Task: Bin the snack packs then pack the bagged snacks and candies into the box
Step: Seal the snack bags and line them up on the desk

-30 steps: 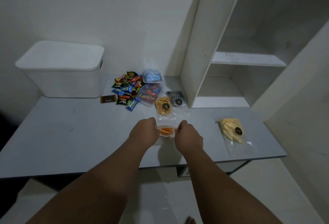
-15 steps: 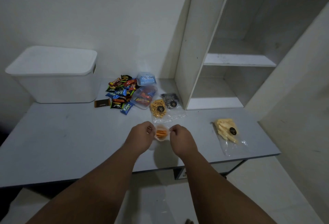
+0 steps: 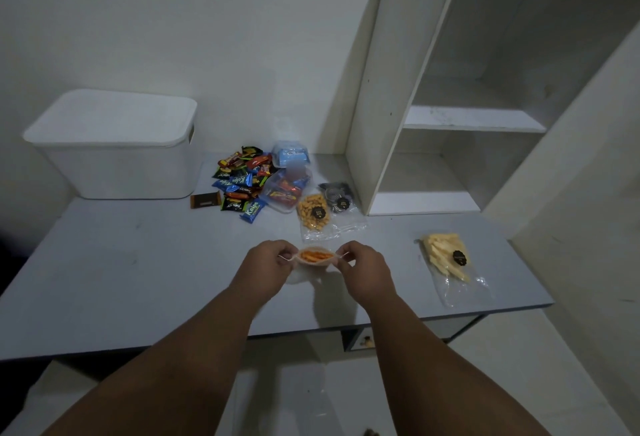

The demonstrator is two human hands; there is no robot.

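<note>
A small clear bag of orange snack sticks (image 3: 316, 257) hangs between my hands above the grey table (image 3: 138, 273). My left hand (image 3: 268, 264) pinches its left top corner and my right hand (image 3: 363, 267) pinches its right one, the mouth stretched between them. Further back lie a bag of golden puffs (image 3: 313, 215), a bag of dark round snacks (image 3: 337, 198), a clear pouch of wrapped candies (image 3: 285, 189) and a blue pack (image 3: 290, 155). Loose colourful snack packs (image 3: 240, 181) are piled beside them. A bag of pale yellow chips (image 3: 446, 257) lies at the right.
A white lidded box (image 3: 114, 144) stands at the table's back left against the wall. A white shelf unit (image 3: 450, 124) rises at the back right. A brown wrapped bar (image 3: 206, 200) lies in front of the box. The table's front edge runs just under my forearms.
My hands have drawn apart while holding the orange snack bag, stretching its top wider. The camera view has shifted slightly; the other items lie as before.
</note>
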